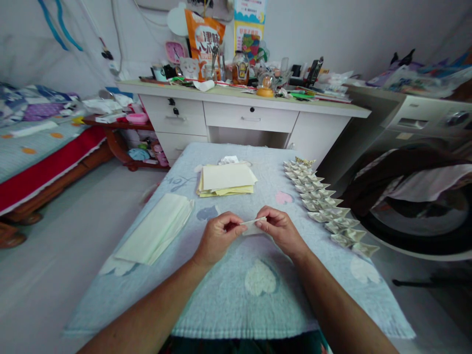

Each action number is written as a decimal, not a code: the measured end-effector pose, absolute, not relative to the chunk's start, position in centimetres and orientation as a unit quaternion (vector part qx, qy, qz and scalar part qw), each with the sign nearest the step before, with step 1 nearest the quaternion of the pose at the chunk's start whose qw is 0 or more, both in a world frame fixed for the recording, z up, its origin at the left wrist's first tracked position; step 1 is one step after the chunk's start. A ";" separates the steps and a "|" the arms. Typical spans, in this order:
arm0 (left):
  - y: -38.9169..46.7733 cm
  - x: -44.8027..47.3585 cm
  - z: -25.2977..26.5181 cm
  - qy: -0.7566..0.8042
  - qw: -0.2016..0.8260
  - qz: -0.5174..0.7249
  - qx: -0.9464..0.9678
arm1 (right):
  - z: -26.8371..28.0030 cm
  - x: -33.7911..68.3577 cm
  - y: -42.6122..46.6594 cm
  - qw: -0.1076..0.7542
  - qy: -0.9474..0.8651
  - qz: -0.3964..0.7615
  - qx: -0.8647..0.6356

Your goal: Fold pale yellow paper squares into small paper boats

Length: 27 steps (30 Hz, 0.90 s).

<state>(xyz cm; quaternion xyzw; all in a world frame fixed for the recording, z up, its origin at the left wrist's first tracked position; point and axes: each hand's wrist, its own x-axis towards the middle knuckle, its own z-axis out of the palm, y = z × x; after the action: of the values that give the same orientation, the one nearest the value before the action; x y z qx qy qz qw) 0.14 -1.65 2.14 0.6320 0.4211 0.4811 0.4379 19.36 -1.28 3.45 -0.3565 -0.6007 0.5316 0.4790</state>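
Note:
Between my two hands is a small folded piece of white paper (252, 227), held just above the cloth-covered table. My left hand (220, 235) pinches its left end between thumb and fingers. At its right end, my right hand (280, 228) pinches it the same way. Beyond the hands lies a stack of cream and yellow paper sheets (229, 177). To the left rests a long pile of pale folded paper (155, 230). Rows of folded paper boats (322, 202) run along the right side of the table.
A pale blue cloth with heart patterns (236, 314) covers the table. Behind it stands a white desk (252, 115) crowded with jars and an orange snack bag (205, 44). A washing machine (424, 132) is at the right, a bed (47, 152) at the left. Crumpled white tissue (229, 160) lies behind the stack.

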 end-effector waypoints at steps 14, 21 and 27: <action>-1.8 0.1 2.5 0.383 0.457 0.472 0.649 | 3.9 19.5 -1.4 0.465 -0.623 0.518 -0.357; -2.1 0.4 2.6 0.447 0.519 0.435 0.584 | 3.3 19.4 -1.3 0.454 -0.662 0.466 -0.372; -2.0 0.5 2.6 0.434 0.492 0.457 0.600 | 3.0 19.3 -1.3 0.458 -0.640 0.485 -0.382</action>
<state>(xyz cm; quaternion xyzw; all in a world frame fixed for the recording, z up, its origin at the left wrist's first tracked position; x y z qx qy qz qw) 0.49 -1.95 2.64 0.6005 0.4342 0.4572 0.4918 19.27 -1.34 2.99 -0.3817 -0.6397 0.4850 0.4581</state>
